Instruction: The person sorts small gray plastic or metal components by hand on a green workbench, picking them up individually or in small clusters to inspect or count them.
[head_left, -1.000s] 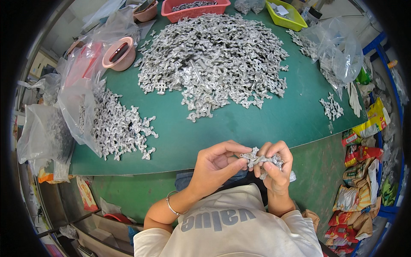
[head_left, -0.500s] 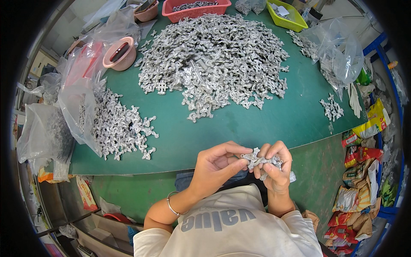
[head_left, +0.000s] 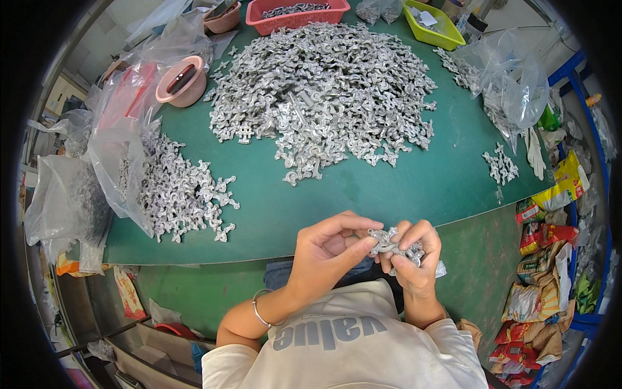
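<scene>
Just off the table's near edge, both my hands meet over small silvery cast metal parts (head_left: 387, 242). My left hand (head_left: 330, 249) pinches one part between thumb and fingertips. Several more lie bunched in my right hand (head_left: 418, 256), its fingers curled round them and partly hiding them. On the green table (head_left: 324, 207) beyond rises a large heap of the same kind of parts (head_left: 324, 97). A smaller pile (head_left: 181, 191) spreads at the left, and a little cluster (head_left: 500, 165) sits at the right.
At the back stand a red basket (head_left: 295, 19) with parts inside and a yellow-green basket (head_left: 434, 26). A pink bowl (head_left: 183, 84) holds a dark-handled tool. Clear plastic bags (head_left: 65, 198) crowd the left side; another bag (head_left: 518, 81) and a white glove (head_left: 534, 152) lie right.
The part at my left fingertips has tilted and turned slightly against my right hand's bunch. Both hands stay in nearly the same place.
</scene>
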`<act>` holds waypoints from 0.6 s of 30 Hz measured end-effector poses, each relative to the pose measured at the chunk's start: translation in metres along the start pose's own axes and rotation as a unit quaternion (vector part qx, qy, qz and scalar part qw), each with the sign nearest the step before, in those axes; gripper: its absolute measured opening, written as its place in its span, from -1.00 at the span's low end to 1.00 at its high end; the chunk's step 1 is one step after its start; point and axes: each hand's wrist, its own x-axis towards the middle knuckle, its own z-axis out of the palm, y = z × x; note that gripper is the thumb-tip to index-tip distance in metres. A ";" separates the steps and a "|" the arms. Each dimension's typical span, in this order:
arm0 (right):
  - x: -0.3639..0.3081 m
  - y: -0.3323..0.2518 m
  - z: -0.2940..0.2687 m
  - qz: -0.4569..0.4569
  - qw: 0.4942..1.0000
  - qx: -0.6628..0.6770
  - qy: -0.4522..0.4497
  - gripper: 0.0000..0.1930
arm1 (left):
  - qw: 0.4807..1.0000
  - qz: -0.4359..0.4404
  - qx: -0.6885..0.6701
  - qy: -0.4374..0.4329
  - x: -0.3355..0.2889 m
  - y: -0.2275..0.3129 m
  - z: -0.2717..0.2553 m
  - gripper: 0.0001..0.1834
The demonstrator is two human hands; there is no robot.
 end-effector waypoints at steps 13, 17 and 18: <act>0.004 -0.002 0.002 0.036 0.996 0.076 0.011 -0.82 | 1.000 -0.015 -0.007 -0.007 0.001 0.002 -0.003 -0.79; 0.005 -0.001 0.001 0.043 0.995 0.093 0.004 -0.83 | 1.000 -0.014 0.000 -0.011 0.002 0.001 -0.005 -0.79; 0.005 -0.001 0.001 0.045 0.994 0.095 0.003 -0.84 | 1.000 -0.013 -0.001 -0.012 0.002 0.000 -0.005 -0.79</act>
